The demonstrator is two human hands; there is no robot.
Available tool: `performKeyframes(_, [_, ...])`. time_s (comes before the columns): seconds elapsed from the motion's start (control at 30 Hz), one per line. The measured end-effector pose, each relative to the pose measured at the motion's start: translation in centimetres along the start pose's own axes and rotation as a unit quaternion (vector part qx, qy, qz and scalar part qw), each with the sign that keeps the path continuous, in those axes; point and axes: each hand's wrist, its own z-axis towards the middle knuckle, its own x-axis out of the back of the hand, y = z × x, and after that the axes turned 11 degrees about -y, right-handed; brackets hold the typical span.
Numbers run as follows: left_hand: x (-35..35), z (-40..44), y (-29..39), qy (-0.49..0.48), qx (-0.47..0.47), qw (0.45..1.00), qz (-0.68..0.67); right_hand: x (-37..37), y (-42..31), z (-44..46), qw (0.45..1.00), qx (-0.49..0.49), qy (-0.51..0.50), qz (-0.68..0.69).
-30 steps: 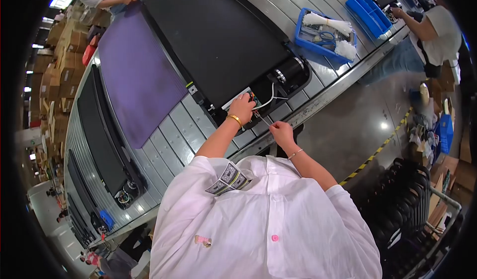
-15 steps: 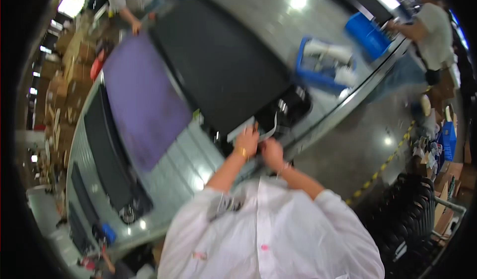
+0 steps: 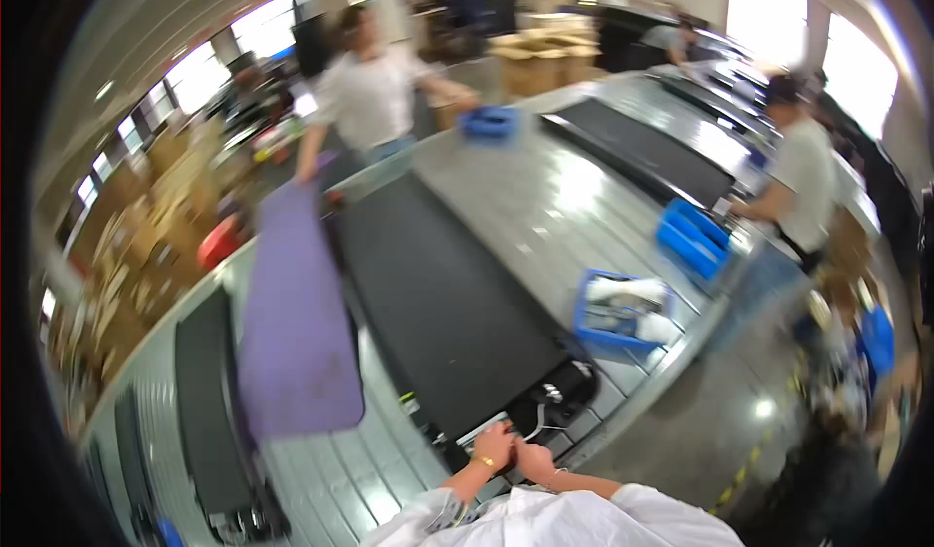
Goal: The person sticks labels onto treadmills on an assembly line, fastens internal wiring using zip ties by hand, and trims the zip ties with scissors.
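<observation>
A: Where are the hands?

B: A worker's left hand (image 3: 493,448) and right hand (image 3: 533,460) come together at the near end of a black belt unit (image 3: 443,304), near a white cable (image 3: 541,419). The fingers are too small and blurred to tell what they grip.

A: And the unit's edges?

B: It lies lengthwise across a slatted metal table (image 3: 545,197), its near end close to the table's edge. A narrow strip separates it from a purple mat (image 3: 297,343) on the left; a blue tray (image 3: 581,315) of parts stands just beside its near right corner. Wider room opens beyond its right side, where metal runs toward the far edge.

A: The surface, the room?

B: The slats shine in patches beneath bright windows (image 3: 769,21). One co-worker (image 3: 375,99) stands at the mat's far end; another co-worker (image 3: 809,172) works along the right edge, beside grey floor (image 3: 715,416). Cartons (image 3: 146,226) crowd the left.
</observation>
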Motion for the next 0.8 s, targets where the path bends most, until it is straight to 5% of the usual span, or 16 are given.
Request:
performKeyframes(0.07, [-0.3,0.2,0.6,0.150,-0.014,0.979,-0.134,-0.4,0.8,0.6,0.990,0.079,-0.026,-0.116])
performKeyframes(0.13, [1.5,0.2,1.7,0.067,0.063,0.964,-0.251,-0.6,1.7,1.2,0.990,0.018,-0.030,-0.135])
performKeyframes(0.17, [-2.3,2.3,0.3,0.099,0.066,0.956,-0.267,3.1,-1.1,0.2,0.997,-0.073,-0.025,0.024])
performKeyframes(0.27, [-2.9,1.7,0.1,0.137,0.022,0.985,-0.104,0.1,2.1,3.8,0.995,0.082,-0.041,0.050])
performKeyframes(0.37, [-1.4,1.2,0.7,0.100,0.030,0.994,-0.045,0.8,1.4,5.6,0.907,-0.094,-0.206,0.355])
performKeyframes(0.5, [-1.5,0.8,1.2,0.122,0.032,0.992,-0.018,2.8,-0.7,4.7,0.858,-0.157,-0.225,0.435])
performKeyframes(0.8, [-1.6,0.2,0.6,0.107,0.016,0.991,-0.073,-1.9,4.0,6.7,0.743,-0.133,-0.235,0.612])
